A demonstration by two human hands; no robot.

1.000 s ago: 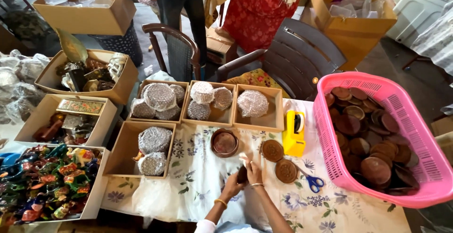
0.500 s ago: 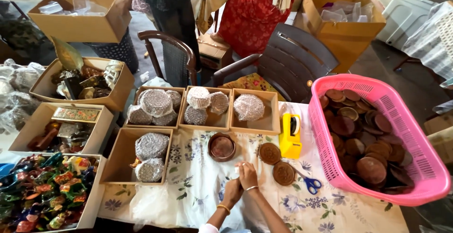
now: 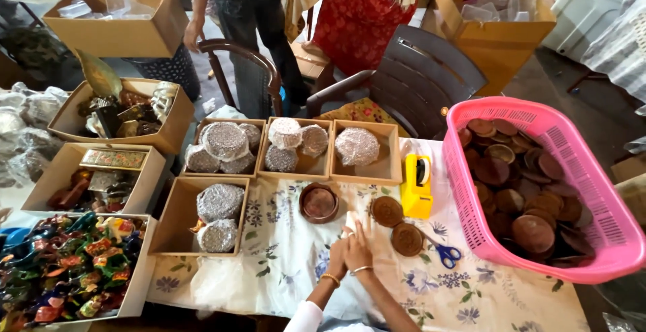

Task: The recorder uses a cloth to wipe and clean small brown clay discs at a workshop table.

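Resting side by side on the desk [image 3: 471,298], the left hand [image 3: 336,259] and right hand [image 3: 360,248] press together over a sheet of clear plastic wrap [image 3: 222,285] spread on the floral cloth; whether the fingers pinch anything between them I cannot tell. The wrap is thin, crinkled and nearly see-through, lying along the desk's near edge under and left of the hands. Just right of the hands lie two round brown lids [image 3: 397,224], flat and carved-looking, touching each other. A brown round bowl [image 3: 319,203] sits just beyond the hands. A yellow tape dispenser [image 3: 416,186] stands beside the lids, and blue-handled scissors [image 3: 444,251] lie near the lower lid. A pink plastic basket [image 3: 592,251] at the right holds many brown round dishes. Shallow cardboard trays [image 3: 168,238] behind and left hold silver-wrapped round bundles [image 3: 219,201]. A box of colourful trinkets [image 3: 67,271] sits at the far left. Beyond the desk stand a dark chair [image 3: 424,76], cardboard boxes [image 3: 114,32] and people on the paved floor.
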